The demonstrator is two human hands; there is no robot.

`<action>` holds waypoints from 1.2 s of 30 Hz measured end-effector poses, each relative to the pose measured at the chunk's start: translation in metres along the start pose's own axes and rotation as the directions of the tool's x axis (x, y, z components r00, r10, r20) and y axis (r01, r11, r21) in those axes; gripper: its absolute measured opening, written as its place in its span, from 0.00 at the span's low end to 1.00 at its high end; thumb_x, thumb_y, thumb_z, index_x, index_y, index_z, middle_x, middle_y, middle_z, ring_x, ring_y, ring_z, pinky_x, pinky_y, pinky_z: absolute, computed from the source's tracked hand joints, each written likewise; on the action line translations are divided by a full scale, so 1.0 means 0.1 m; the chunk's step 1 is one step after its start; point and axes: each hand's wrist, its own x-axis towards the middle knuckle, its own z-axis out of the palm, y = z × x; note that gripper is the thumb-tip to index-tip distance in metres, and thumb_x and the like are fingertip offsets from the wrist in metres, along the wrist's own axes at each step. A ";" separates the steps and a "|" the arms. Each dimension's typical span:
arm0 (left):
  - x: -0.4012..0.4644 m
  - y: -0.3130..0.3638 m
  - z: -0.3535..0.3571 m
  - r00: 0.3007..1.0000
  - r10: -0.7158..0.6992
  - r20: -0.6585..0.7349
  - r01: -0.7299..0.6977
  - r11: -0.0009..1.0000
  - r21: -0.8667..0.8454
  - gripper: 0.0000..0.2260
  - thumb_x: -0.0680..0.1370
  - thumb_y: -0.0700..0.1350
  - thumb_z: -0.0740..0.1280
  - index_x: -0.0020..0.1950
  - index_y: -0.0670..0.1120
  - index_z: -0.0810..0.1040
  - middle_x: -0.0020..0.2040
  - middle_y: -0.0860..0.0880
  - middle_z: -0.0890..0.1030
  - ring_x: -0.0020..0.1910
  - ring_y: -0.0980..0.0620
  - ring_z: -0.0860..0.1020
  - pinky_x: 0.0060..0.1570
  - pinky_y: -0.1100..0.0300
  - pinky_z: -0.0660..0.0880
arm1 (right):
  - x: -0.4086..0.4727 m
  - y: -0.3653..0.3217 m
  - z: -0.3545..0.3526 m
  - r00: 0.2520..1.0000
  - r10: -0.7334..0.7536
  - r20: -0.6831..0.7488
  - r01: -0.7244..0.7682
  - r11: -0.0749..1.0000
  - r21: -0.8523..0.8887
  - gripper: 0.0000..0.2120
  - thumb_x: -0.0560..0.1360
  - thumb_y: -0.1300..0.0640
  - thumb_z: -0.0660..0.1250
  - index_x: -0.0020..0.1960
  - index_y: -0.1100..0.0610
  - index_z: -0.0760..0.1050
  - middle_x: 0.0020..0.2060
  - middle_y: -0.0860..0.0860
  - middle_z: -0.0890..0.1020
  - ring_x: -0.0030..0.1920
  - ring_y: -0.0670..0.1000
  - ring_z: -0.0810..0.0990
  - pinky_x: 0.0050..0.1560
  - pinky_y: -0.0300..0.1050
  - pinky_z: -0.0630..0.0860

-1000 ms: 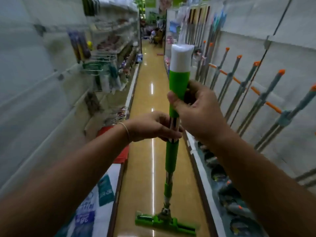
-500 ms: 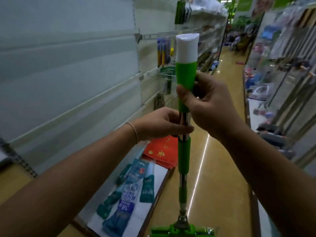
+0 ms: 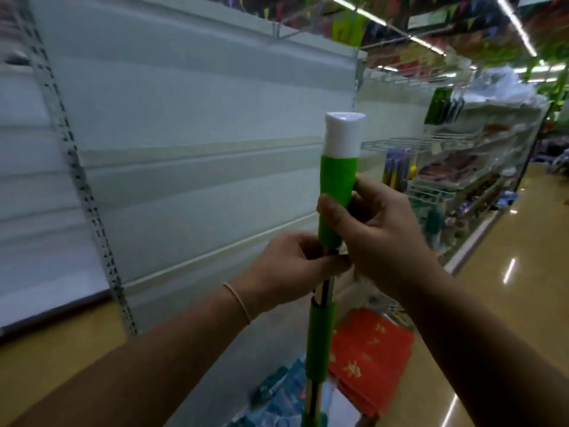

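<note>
I hold a green mop handle [image 3: 336,186] upright in front of me; it has a white cap on top and a metal pole with a second green sleeve lower down. My right hand [image 3: 378,229] grips the upper green grip, thumb across its front. My left hand [image 3: 292,266] grips the metal pole just under that grip, touching my right hand. The mop head is out of view below.
A bare white shelving wall [image 3: 184,149] with a slotted upright fills the left. Red packets [image 3: 369,352] and blue packs [image 3: 277,396] lie on the low shelf. Stocked wire shelves [image 3: 455,167] run down the right, beside a glossy tan aisle floor [image 3: 508,303].
The view has swung left and upward, from the aisle to the bare shelving. The mop head has dropped out of view. Both hands keep the same hold on the handle.
</note>
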 end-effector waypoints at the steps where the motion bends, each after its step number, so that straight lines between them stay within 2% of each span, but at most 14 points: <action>1: 0.02 0.06 -0.09 0.999 -0.018 -0.046 0.018 1.000 0.015 0.09 0.75 0.42 0.73 0.46 0.35 0.82 0.42 0.35 0.82 0.40 0.43 0.82 0.46 0.43 0.79 | 0.09 -0.01 0.03 0.999 -0.009 0.041 0.009 1.000 0.009 0.08 0.77 0.54 0.68 0.52 0.59 0.77 0.39 0.61 0.79 0.42 0.59 0.81 0.43 0.58 0.82; 3: 0.05 0.19 -0.26 0.992 -0.060 -0.111 0.066 0.996 0.053 0.10 0.74 0.42 0.73 0.46 0.34 0.82 0.43 0.35 0.82 0.42 0.40 0.83 0.45 0.44 0.81 | 0.27 -0.04 0.09 0.992 -0.021 0.125 0.016 0.999 0.040 0.09 0.75 0.54 0.68 0.52 0.57 0.77 0.43 0.62 0.81 0.45 0.59 0.82 0.44 0.56 0.82; 6: 0.02 0.37 -0.51 0.967 -0.128 -0.221 0.145 0.987 0.064 0.08 0.74 0.42 0.73 0.47 0.37 0.82 0.43 0.39 0.84 0.42 0.44 0.84 0.44 0.51 0.83 | 0.58 -0.13 0.18 0.965 -0.015 0.260 -0.028 0.987 0.158 0.09 0.74 0.53 0.69 0.53 0.52 0.77 0.45 0.56 0.83 0.44 0.49 0.85 0.43 0.44 0.83; 7: 0.00 0.43 -0.57 0.954 -0.142 -0.264 0.164 0.985 0.062 0.08 0.73 0.42 0.74 0.47 0.37 0.83 0.42 0.40 0.84 0.41 0.45 0.84 0.44 0.51 0.83 | 0.68 -0.16 0.21 0.956 -0.027 0.293 -0.033 0.980 0.198 0.09 0.73 0.53 0.70 0.53 0.51 0.77 0.44 0.55 0.83 0.43 0.48 0.85 0.43 0.43 0.83; 10: -0.04 0.58 -0.75 0.910 -0.159 -0.383 0.198 0.978 0.066 0.11 0.72 0.46 0.75 0.47 0.39 0.84 0.41 0.42 0.85 0.42 0.45 0.85 0.44 0.51 0.83 | 0.96 -0.26 0.35 0.934 -0.094 0.344 -0.002 0.963 0.268 0.10 0.73 0.55 0.71 0.53 0.55 0.79 0.42 0.60 0.82 0.40 0.52 0.83 0.43 0.48 0.83; 14: -0.13 0.79 -0.95 0.852 -0.145 -0.503 0.206 0.976 0.067 0.13 0.73 0.48 0.74 0.48 0.38 0.84 0.43 0.42 0.85 0.44 0.44 0.84 0.46 0.49 0.83 | 1.24 -0.43 0.55 0.912 -0.168 0.373 0.035 0.940 0.338 0.10 0.72 0.55 0.73 0.53 0.55 0.80 0.41 0.59 0.83 0.41 0.54 0.85 0.45 0.50 0.83; 16: -0.17 0.92 -1.04 0.831 -0.123 -0.543 0.193 0.978 0.074 0.13 0.73 0.48 0.74 0.49 0.38 0.84 0.43 0.42 0.85 0.44 0.43 0.84 0.46 0.47 0.83 | 1.32 -0.57 0.62 0.906 -0.214 0.366 0.067 0.925 0.374 0.10 0.72 0.55 0.73 0.52 0.54 0.81 0.41 0.60 0.83 0.41 0.55 0.85 0.45 0.52 0.84; 20: -0.23 1.23 -1.23 0.814 -0.085 -0.574 0.170 0.981 0.097 0.12 0.75 0.46 0.73 0.50 0.37 0.83 0.45 0.40 0.85 0.43 0.43 0.84 0.45 0.49 0.83 | 1.46 -0.88 0.71 0.894 -0.333 0.301 0.193 0.891 0.410 0.08 0.72 0.53 0.74 0.50 0.53 0.82 0.34 0.56 0.82 0.34 0.50 0.82 0.38 0.48 0.81; 24: -0.28 1.49 -1.39 0.790 -0.064 -0.610 0.196 0.969 0.153 0.12 0.76 0.46 0.71 0.51 0.38 0.82 0.46 0.39 0.84 0.46 0.42 0.84 0.48 0.47 0.82 | 1.57 -1.15 0.80 0.882 -0.424 0.207 0.325 0.864 0.385 0.05 0.69 0.50 0.76 0.43 0.47 0.81 0.33 0.54 0.84 0.34 0.52 0.85 0.40 0.57 0.83; 26: -0.30 1.58 -1.45 0.784 -0.066 -0.617 0.244 0.947 0.209 0.12 0.77 0.47 0.70 0.51 0.38 0.81 0.43 0.41 0.84 0.43 0.44 0.84 0.48 0.48 0.82 | 1.61 -1.21 0.86 0.873 -0.459 0.165 0.383 0.855 0.350 0.06 0.68 0.50 0.77 0.41 0.47 0.81 0.30 0.54 0.83 0.32 0.52 0.84 0.38 0.59 0.83; 28: -0.32 1.63 -1.51 0.772 -0.077 -0.631 0.290 0.926 0.243 0.12 0.78 0.48 0.69 0.51 0.39 0.82 0.39 0.45 0.82 0.39 0.47 0.83 0.44 0.53 0.82 | 1.65 -1.23 0.94 0.872 -0.475 0.122 0.424 0.855 0.298 0.07 0.67 0.48 0.78 0.37 0.46 0.80 0.27 0.51 0.82 0.30 0.49 0.83 0.36 0.56 0.82; 30: -0.33 1.65 -1.56 0.746 -0.071 -0.662 0.322 0.909 0.266 0.12 0.77 0.47 0.70 0.52 0.39 0.82 0.38 0.46 0.82 0.36 0.49 0.82 0.41 0.55 0.81 | 1.68 -1.23 1.05 0.874 -0.480 0.077 0.453 0.862 0.230 0.08 0.66 0.48 0.78 0.34 0.45 0.79 0.25 0.49 0.80 0.27 0.46 0.80 0.33 0.48 0.79; 33: -0.34 1.64 -1.65 0.706 -0.049 -0.707 0.353 0.890 0.290 0.09 0.76 0.44 0.70 0.49 0.37 0.82 0.35 0.45 0.82 0.33 0.49 0.82 0.39 0.55 0.81 | 1.69 -1.24 1.21 0.870 -0.491 0.048 0.484 0.869 0.103 0.11 0.66 0.46 0.77 0.32 0.45 0.75 0.24 0.46 0.77 0.26 0.46 0.76 0.30 0.43 0.73; 36: -0.34 1.61 -1.74 0.695 -0.038 -0.718 0.359 0.884 0.301 0.09 0.77 0.40 0.68 0.49 0.35 0.82 0.37 0.41 0.82 0.35 0.46 0.82 0.41 0.54 0.83 | 1.71 -1.24 1.31 0.861 -0.508 0.027 0.508 0.861 0.009 0.15 0.66 0.40 0.76 0.33 0.48 0.75 0.25 0.47 0.76 0.28 0.46 0.75 0.30 0.43 0.69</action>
